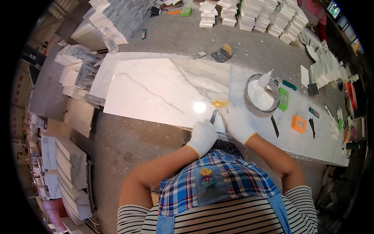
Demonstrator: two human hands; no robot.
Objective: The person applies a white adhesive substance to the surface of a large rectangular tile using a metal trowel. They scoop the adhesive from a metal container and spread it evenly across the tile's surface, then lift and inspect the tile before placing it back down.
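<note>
Orange block (299,124) and bowl (247,94) stand right of the hands (238,121).

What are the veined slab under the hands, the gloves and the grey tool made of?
Slab: polished stone, likely marble; grey veining, bright mirror-like light reflection. A marble-look substitute isn't excluded.
Gloves: soft fabric, probably knit, matte white with yellow cuff edging; fibre unclear.
Grey tool: probably metal, from its grey sheen; its gripped end is hidden.

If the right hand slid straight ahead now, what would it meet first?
Probably the orange-yellow patch on the marble slab, just ahead of the right hand; whether it's raised is unclear.
</note>
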